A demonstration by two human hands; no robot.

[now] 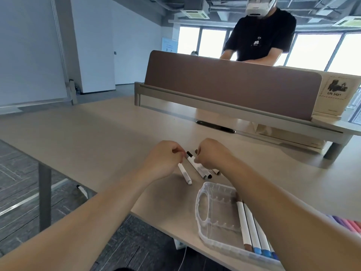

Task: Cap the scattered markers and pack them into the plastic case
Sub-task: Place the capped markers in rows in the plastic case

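A clear plastic case point(214, 218) lies open on the table at the lower right, with several white markers point(252, 229) in its right side, their brown and blue caps nearest me. Beyond the case, a few loose white markers point(201, 169) lie together on the table. My left hand point(162, 161) pinches the upper end of a white marker point(184, 174) that slants down to the table. My right hand point(213, 155) grips a white marker with a black tip point(192, 159). The two hands nearly touch above the pile.
A brown divider panel point(230, 89) on a grey rail crosses the back of the table, with a cardboard box point(338, 94) at its right end. A person in a black shirt point(261, 34) stands behind it. Pink and purple markers point(349, 224) lie at the right edge.
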